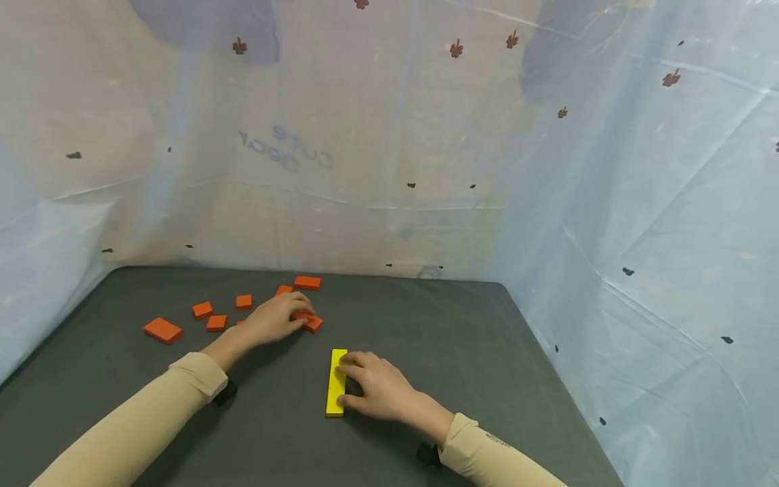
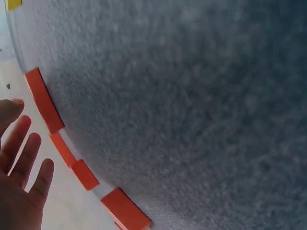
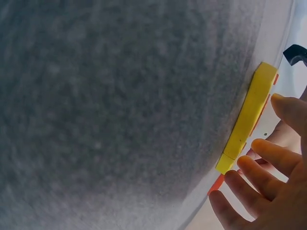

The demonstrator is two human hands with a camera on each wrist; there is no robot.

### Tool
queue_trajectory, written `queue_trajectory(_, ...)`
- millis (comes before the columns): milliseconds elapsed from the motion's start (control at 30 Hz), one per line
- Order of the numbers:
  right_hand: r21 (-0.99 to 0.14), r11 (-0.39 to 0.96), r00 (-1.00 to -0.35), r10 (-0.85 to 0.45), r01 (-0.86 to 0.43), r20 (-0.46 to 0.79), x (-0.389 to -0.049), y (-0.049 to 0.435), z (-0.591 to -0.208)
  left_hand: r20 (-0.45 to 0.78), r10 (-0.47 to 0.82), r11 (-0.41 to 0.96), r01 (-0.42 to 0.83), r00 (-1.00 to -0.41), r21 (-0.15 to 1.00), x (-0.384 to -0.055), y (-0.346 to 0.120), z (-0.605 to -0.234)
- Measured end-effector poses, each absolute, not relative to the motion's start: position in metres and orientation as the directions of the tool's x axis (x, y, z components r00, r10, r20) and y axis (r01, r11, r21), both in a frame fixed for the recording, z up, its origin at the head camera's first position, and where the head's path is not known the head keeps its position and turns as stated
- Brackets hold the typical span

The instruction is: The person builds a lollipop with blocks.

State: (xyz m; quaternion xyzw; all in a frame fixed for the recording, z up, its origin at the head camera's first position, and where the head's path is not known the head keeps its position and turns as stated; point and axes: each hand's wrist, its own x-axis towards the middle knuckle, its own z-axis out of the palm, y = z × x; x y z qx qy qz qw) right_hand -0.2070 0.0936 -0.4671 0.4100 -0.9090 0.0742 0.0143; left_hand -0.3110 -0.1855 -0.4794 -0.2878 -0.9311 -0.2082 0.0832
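On the grey table lies a yellow bar (image 1: 335, 392), long and narrow, with a thin line across it near one end in the right wrist view. My right hand (image 1: 383, 391) is along its right side, with fingers spread and fingertips at its edge. Further off, my left hand (image 1: 275, 319) reaches over an orange block (image 1: 314, 324), its fingers loosely bent and covering part of the block. In the left wrist view the thumb and fingers (image 2: 29, 158) are apart, beside a row of orange blocks (image 2: 44, 100).
Small orange blocks (image 1: 203, 310) lie scattered to the left of my left hand, with a larger one (image 1: 163, 331) furthest left. Another orange block (image 1: 307, 283) is near the back edge. A pale plastic curtain (image 1: 365, 135) hangs around the dark grey table (image 1: 462, 325).
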Motion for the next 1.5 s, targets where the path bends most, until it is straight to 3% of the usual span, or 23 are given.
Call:
queue_trajectory(367, -0.127, 0.641, -0.652, -0.755, -0.757, 0.075, -0.207, 0.094, -0.469, 0.165, 0.505, 0.756, 0.526, -0.847, 0.389, -0.321, -0.191, -0.486)
queue_trajectory(767, -0.129, 0.583, -0.593, -0.803, -0.802, 0.062, -0.209, 0.094, -0.468, 0.177, 0.499, 0.756, 0.525, -0.849, 0.391, -0.312, -0.193, -0.487)
queue_trajectory(1500, -0.149, 0.576, -0.590, -0.804, -0.804, 0.076, -0.207, 0.095, -0.468, 0.178, 0.521, 0.687, 0.534, -0.835, 0.493, -0.298, -0.159, -0.489)
